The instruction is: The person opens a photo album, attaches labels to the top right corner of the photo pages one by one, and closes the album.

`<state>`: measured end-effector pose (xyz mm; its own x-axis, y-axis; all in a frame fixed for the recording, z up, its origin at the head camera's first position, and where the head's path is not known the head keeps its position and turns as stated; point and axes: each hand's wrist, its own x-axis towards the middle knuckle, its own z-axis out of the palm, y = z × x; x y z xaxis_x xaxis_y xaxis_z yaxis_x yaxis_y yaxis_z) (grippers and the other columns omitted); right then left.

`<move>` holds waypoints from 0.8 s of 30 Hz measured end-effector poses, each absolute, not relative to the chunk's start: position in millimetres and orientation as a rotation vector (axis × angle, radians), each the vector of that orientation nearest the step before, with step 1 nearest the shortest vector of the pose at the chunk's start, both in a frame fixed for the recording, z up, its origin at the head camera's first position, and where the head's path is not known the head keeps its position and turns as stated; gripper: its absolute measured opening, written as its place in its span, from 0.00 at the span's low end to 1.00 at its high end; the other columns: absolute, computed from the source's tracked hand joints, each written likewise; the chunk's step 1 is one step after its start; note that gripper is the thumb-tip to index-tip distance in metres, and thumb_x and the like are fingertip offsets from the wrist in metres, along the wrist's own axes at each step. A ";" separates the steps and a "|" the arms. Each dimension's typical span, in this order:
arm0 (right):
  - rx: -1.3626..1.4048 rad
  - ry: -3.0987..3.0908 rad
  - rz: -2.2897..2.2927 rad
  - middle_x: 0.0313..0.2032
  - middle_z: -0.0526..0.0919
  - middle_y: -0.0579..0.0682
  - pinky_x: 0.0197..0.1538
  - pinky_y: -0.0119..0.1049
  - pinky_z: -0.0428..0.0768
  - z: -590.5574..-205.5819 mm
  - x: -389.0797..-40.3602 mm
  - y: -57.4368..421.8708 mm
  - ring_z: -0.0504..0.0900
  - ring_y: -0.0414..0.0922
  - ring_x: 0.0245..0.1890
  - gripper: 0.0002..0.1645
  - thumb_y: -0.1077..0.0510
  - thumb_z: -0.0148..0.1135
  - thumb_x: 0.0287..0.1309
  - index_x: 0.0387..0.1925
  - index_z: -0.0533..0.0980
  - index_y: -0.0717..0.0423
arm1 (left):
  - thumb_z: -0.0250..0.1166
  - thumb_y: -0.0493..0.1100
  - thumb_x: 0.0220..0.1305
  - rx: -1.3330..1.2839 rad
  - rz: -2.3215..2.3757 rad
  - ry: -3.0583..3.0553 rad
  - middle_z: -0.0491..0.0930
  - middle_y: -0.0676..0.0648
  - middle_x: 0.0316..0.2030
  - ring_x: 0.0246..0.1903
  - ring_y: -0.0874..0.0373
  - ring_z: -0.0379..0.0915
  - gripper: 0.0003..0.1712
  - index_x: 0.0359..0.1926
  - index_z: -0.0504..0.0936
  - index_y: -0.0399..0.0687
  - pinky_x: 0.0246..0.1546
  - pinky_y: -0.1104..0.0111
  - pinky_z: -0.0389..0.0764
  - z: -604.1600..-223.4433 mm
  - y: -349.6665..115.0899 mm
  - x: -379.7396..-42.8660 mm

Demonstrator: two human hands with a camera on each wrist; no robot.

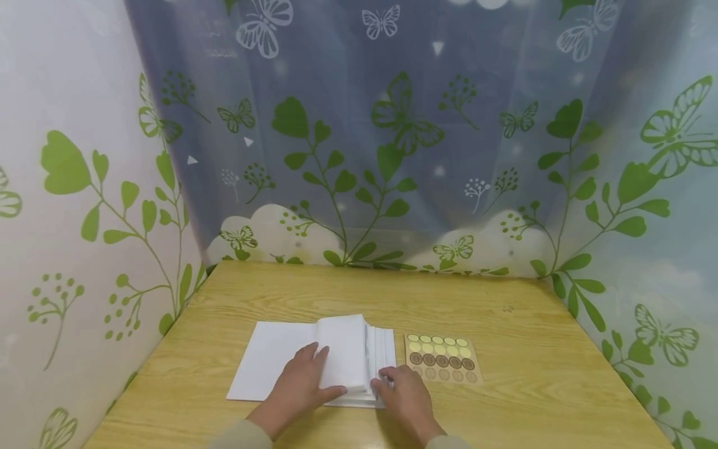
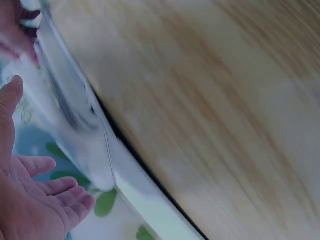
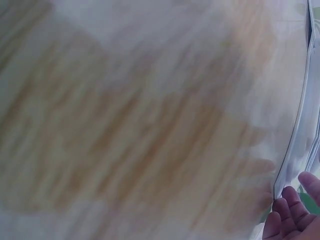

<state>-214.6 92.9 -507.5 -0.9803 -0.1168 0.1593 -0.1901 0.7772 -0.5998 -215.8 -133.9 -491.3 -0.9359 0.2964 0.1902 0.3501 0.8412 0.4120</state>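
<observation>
A white-paged book [image 1: 341, 349] lies open on the table, its left side flat and a thick stack of pages turned up over the middle. My left hand [image 1: 300, 380] rests on the book with fingers straight and thumb spread across the lower part of the stack. At the lower right edge, my right hand [image 1: 406, 399] pinches the page edges between thumb and curled fingers. In the left wrist view the left hand [image 2: 40, 200] has its palm turned toward the pages. The right wrist view shows the right hand's fingers [image 3: 291, 212] at the book's edge.
Right of the book lies a tan sheet [image 1: 478, 358] with rows of round yellow and brown stickers [image 1: 442, 361], close to the right hand. The wood-grain table [image 1: 348, 293] is bordered by a curtain [image 1: 359, 187] printed with leaves and butterflies at the back and both sides.
</observation>
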 end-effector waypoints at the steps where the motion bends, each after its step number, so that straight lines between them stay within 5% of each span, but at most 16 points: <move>1: 0.247 -2.854 0.986 0.37 0.83 0.54 0.45 0.51 0.80 -507.3 -214.7 92.8 0.81 0.53 0.39 0.18 0.50 0.67 0.59 0.44 0.84 0.59 | 0.72 0.63 0.54 -0.517 -0.670 -2.905 0.66 0.25 0.62 0.62 0.31 0.63 0.51 0.63 0.70 0.27 0.60 0.42 0.68 -492.5 -130.3 -215.8; 12: 0.412 -2.757 1.019 0.46 0.83 0.61 0.54 0.58 0.76 -517.1 -214.2 94.0 0.80 0.60 0.49 0.22 0.51 0.68 0.57 0.48 0.82 0.62 | 0.73 0.65 0.51 -0.519 -0.545 -2.911 0.67 0.27 0.63 0.63 0.33 0.63 0.54 0.65 0.68 0.29 0.57 0.42 0.71 -501.8 -109.8 -214.6; 24: 0.466 -2.750 0.853 0.47 0.82 0.62 0.50 0.60 0.77 -515.3 -216.0 92.1 0.80 0.61 0.47 0.18 0.53 0.68 0.56 0.46 0.83 0.58 | 0.71 0.65 0.53 -0.540 -0.421 -2.870 0.69 0.29 0.61 0.61 0.35 0.66 0.49 0.63 0.72 0.32 0.53 0.45 0.76 -503.8 -105.7 -219.0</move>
